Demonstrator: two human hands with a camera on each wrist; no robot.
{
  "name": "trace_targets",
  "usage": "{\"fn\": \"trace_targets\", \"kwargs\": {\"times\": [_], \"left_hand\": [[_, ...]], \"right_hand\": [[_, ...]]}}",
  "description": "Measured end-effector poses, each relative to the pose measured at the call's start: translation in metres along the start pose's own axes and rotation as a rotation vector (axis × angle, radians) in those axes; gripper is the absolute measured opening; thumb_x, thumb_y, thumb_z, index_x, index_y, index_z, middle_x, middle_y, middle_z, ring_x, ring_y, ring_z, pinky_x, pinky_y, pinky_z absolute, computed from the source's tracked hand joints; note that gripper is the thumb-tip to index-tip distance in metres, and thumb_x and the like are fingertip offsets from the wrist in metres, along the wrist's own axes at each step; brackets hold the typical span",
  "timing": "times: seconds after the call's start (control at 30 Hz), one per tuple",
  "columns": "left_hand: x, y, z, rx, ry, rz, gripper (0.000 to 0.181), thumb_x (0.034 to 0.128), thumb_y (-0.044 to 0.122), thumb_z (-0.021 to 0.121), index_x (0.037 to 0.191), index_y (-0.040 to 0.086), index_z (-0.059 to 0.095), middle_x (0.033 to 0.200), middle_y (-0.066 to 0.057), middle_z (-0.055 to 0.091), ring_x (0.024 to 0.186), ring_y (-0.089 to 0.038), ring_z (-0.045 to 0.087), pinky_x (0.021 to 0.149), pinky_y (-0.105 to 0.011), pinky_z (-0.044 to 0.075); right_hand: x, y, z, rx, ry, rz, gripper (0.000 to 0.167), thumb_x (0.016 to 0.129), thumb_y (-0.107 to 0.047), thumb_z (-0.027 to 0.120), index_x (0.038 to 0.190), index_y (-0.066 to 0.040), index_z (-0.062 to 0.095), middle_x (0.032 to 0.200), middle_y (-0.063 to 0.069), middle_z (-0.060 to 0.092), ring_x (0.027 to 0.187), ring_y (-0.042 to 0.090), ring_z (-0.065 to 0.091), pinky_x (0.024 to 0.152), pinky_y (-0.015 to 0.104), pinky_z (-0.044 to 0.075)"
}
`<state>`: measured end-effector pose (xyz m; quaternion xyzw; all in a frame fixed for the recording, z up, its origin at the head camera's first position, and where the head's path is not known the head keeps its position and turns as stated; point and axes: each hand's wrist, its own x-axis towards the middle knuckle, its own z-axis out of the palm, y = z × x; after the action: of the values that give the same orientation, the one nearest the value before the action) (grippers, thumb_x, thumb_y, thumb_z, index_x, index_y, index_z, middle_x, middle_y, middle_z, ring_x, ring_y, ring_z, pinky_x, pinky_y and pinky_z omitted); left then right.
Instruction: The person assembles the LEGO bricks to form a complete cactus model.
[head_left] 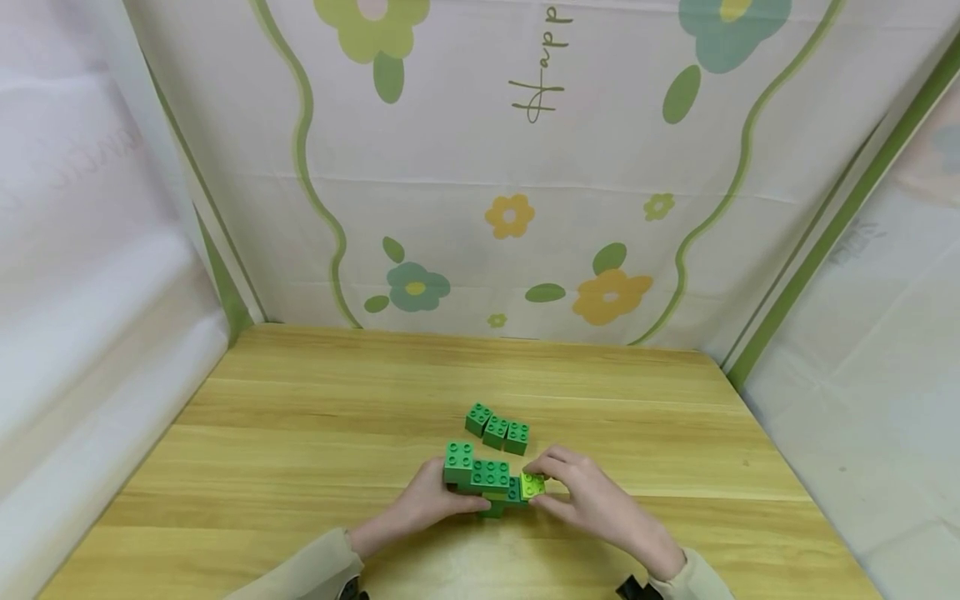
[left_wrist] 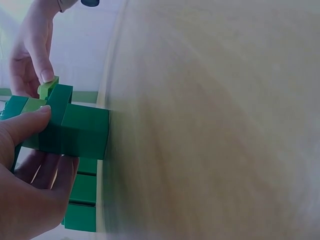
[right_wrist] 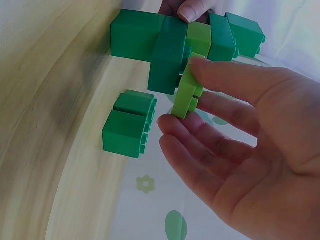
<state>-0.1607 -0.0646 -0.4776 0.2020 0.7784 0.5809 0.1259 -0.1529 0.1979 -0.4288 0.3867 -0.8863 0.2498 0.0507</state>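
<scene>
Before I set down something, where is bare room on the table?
Free: the yellow wooden table left of the left hand, right of the right hand, and between three green studded blocks and the flowered white cloth. Crowded: the centre, where the hands hold a green block structure and a lime block.

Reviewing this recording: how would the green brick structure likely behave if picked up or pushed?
The green structure is probably stiff, as its seams look flush. It may tip if pushed, since the top brick juts past the bottom brick. Smooth sides might slip in the left hand.
</scene>
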Motion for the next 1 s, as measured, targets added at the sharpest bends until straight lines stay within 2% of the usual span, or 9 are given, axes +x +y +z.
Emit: {"fn": "trace_targets", "kwargs": {"times": [0.27, 0.5, 1.0], "left_hand": [[0.0003, -0.0012, 0.0006, 0.018, 0.014, 0.001, 0.044, 0.0770, 0.018, 0.085, 0.117, 0.013, 0.068, 0.115, -0.005, 0.074, 0.105, -0.012, 0.068, 0.094, -0.019, 0.052], [0.0005, -0.0017, 0.0007, 0.030, 0.022, 0.013, 0.044, 0.0766, 0.019, 0.085, 0.117, 0.013, 0.067, 0.115, -0.005, 0.074, 0.105, -0.012, 0.068, 0.094, -0.020, 0.052], [0.0018, -0.0027, 0.0008, 0.044, 0.028, 0.026, 0.045, 0.0756, 0.019, 0.086, 0.116, 0.012, 0.067, 0.114, -0.005, 0.074, 0.105, -0.011, 0.068, 0.094, -0.020, 0.052]], "right_hand": [[0.0010, -0.0013, 0.0014, -0.014, 0.003, -0.004, 0.031, 0.084, -0.015, 0.078, 0.112, -0.006, 0.068, 0.107, 0.001, 0.068, 0.095, 0.012, 0.068, 0.083, 0.024, 0.060], [0.0021, -0.0011, 0.0019, -0.021, -0.004, 0.002, 0.032, 0.083, -0.015, 0.078, 0.112, -0.006, 0.068, 0.108, 0.002, 0.068, 0.096, 0.014, 0.068, 0.084, 0.024, 0.060], [0.0039, 0.0023, 0.0022, 0.041, -0.013, -0.001, 0.029, 0.082, -0.015, 0.079, 0.108, -0.006, 0.070, 0.103, 0.002, 0.068, 0.091, 0.010, 0.066, 0.078, 0.026, 0.061]]}}
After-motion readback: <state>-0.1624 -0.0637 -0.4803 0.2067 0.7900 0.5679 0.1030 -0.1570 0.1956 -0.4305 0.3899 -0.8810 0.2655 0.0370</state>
